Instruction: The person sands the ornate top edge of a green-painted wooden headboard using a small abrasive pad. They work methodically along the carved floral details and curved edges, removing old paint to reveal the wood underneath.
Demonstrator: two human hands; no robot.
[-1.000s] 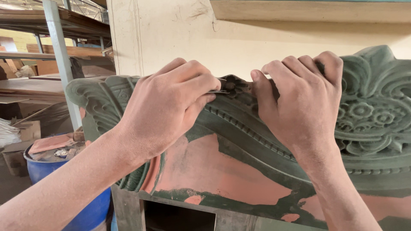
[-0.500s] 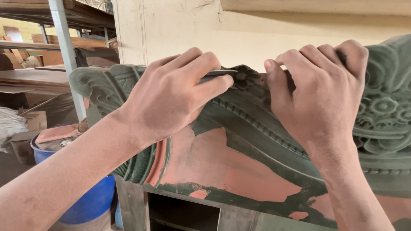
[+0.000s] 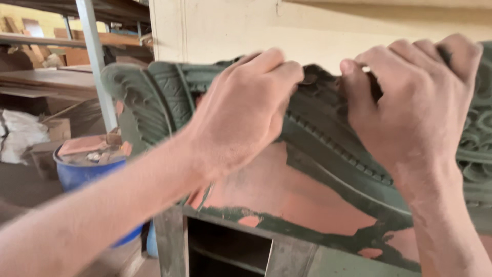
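Note:
A large carved ornamental panel (image 3: 333, 154), green over terracotta-coloured patches, fills the middle and right of the head view. My left hand (image 3: 241, 118) is closed at its upper ridge, with the fingertips pinching what looks like a small dark tool (image 3: 309, 78) against the carving; the tool is blurred. My right hand (image 3: 415, 102) is curled over the panel's top edge just to the right and grips it. The thumb of that hand nearly touches my left fingertips. Scroll carving shows at the far right edge (image 3: 476, 128).
The panel rests on a grey stand with a dark opening (image 3: 225, 251). A blue bucket (image 3: 84, 174) holding scraps sits at lower left, behind a grey metal post (image 3: 97, 72). Shelves with wooden boards (image 3: 46, 41) stand at the far left. A cream wall (image 3: 230, 31) rises behind the panel.
The view has drawn closer and shifted left. Both hands stay on the panel's top edge, with the right hand now further right in the frame.

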